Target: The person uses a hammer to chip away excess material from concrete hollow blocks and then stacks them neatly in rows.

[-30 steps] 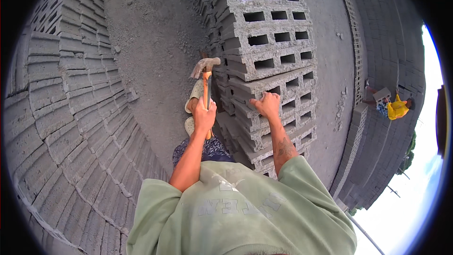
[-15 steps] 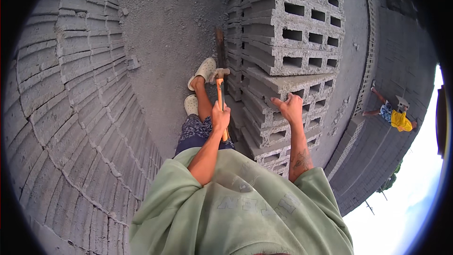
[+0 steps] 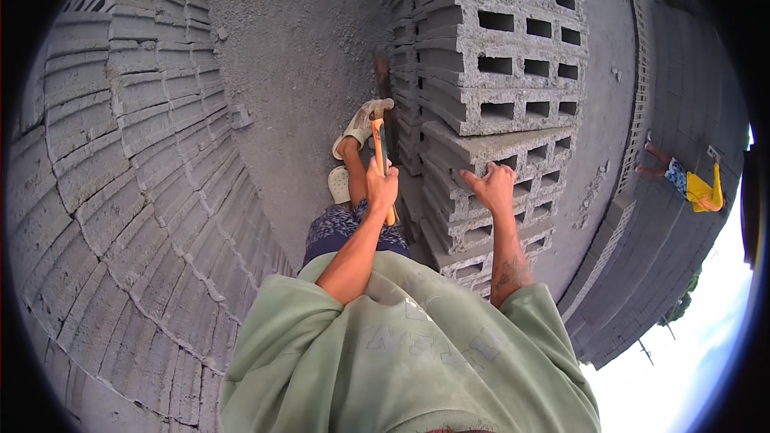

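Hammer [image 3: 380, 148] now lower in left hand [image 3: 382, 186], beside blocks [image 3: 489, 72]

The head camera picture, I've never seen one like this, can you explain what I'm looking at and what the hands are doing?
It is taken from a wide fisheye camera worn on a person's head, looking down, so straight edges bend. At the bottom is the person's green shirt. The left hand grips a hammer with an orange handle, head pointing away. The right hand rests on a grey hollow concrete block in a tall stack. Below is bare concrete ground, with rows of blocks to the left. Another person in yellow is far right.
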Motion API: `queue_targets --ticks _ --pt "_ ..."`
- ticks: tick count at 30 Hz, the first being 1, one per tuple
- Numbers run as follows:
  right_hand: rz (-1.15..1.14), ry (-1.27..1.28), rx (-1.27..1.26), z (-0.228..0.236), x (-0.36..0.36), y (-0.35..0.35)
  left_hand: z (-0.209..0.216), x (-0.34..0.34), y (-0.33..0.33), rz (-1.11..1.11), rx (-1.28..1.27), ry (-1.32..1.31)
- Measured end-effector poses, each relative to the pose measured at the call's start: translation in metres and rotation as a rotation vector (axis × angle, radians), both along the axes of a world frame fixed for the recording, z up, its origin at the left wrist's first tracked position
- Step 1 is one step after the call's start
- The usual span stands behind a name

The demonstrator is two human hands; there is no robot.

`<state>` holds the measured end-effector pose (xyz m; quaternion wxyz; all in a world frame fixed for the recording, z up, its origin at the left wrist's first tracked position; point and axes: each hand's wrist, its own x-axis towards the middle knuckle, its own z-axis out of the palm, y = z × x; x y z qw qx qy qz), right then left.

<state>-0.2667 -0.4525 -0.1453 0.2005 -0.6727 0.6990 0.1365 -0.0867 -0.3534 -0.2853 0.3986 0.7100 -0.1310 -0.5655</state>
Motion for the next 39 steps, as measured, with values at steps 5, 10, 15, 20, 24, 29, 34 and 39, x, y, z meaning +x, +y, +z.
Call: queue_targets --ticks 5,10,15,20,24,29,34,39 --pt "-0.233 -0.326 -0.050 0.022 0.014 -0.018 0.022 0.031 -0.014 -0.231 -0.055 -0.198" --pt "-0.011 -0.213 -0.478 -0.009 0.022 -0.070 0.088 0.043 -0.062 -0.279 0.018 -0.052" --pt "-0.047 0.041 -0.102 -0.042 0.047 -0.092 0.074 0.053 -0.080 -0.209 0.050 0.132" --pt "-0.144 0.068 0.022 -0.059 0.051 -0.093 0.042 0.064 -0.076 -0.282 0.165 0.089" --pt "-0.125 0.108 0.028 -0.055 0.048 -0.095 0.020 0.087 -0.092 -0.258 0.038 -0.093" --pt "-0.158 0.086 0.014 -0.051 0.042 -0.094 0.060 0.113 -0.129 -0.270 -0.044 -0.020" --pt "-0.102 0.084 -0.042 -0.057 0.047 -0.088 0.119 0.103 -0.188 -0.784 -0.417 -0.241" --pt "-0.159 0.014 -0.159 -0.064 0.050 -0.086 0.185 0.045 -0.257 -1.025 -0.674 -0.210"
